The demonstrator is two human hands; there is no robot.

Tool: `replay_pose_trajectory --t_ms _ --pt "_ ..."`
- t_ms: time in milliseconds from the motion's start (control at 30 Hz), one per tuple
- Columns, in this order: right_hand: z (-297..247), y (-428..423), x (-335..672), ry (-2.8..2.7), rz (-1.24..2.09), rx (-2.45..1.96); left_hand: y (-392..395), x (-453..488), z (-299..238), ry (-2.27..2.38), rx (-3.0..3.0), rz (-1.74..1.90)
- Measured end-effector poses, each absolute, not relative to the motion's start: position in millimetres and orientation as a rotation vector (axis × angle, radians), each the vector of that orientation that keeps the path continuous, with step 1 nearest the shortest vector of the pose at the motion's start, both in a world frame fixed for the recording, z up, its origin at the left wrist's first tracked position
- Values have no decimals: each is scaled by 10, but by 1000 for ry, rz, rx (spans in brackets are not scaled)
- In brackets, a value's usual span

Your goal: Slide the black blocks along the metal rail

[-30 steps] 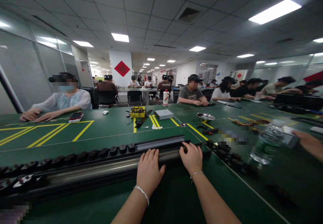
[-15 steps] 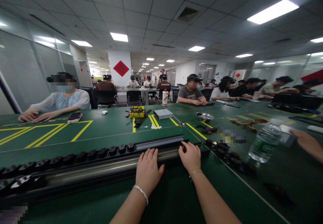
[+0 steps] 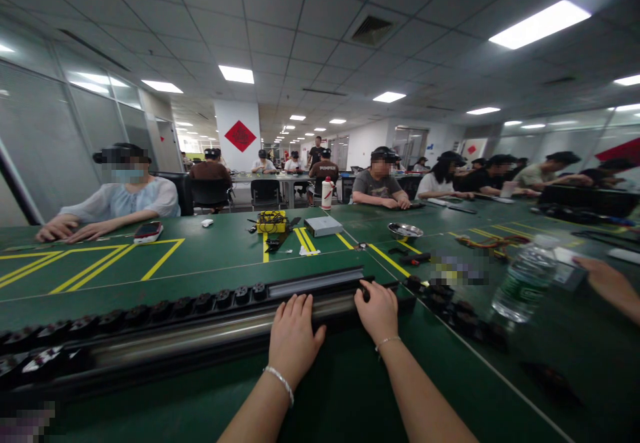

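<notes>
A long black rail is laid on the green table. It is touched by the left hand, fingers extended, nothing gripped. Whether a black piece is gripped by the right hand, its fingers bent, cannot be told.

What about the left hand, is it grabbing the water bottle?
No, the left hand rests on the long black tray, away from the water bottle.

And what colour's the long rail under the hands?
In the head view, the long rail is black with a greyish strip.
</notes>
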State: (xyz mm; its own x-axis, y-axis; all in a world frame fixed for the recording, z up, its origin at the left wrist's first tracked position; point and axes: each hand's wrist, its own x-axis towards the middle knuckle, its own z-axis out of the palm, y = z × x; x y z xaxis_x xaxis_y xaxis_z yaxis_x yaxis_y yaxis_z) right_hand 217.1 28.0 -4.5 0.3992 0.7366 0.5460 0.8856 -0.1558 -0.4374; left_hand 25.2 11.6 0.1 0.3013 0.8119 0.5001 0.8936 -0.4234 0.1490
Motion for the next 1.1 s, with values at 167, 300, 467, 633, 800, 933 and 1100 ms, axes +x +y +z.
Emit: replay_pose_trajectory --t_ms 167,300,467,633,800,933,1100 --pt "-32 274 2174 -1395 -258 -1947 123 252 -14 -1584 -2398 -783" --pt "19 241 2192 -1407 -235 -1965 122 255 -2 -1588 -2405 -776" --pt "57 213 2221 -1440 -210 -1964 120 258 11 -1602 -2415 -769" --pt "51 216 2216 -1434 -201 -1984 125 256 -7 -1586 -2414 -792" --pt "44 224 2224 -1436 -179 -1980 119 255 4 -1581 -2412 -785" --pt "31 237 2232 -1428 -194 -1980 120 256 5 -1586 -2414 -789" --pt "18 246 2238 -1424 -207 -1976 131 255 -14 -1585 -2408 -787"
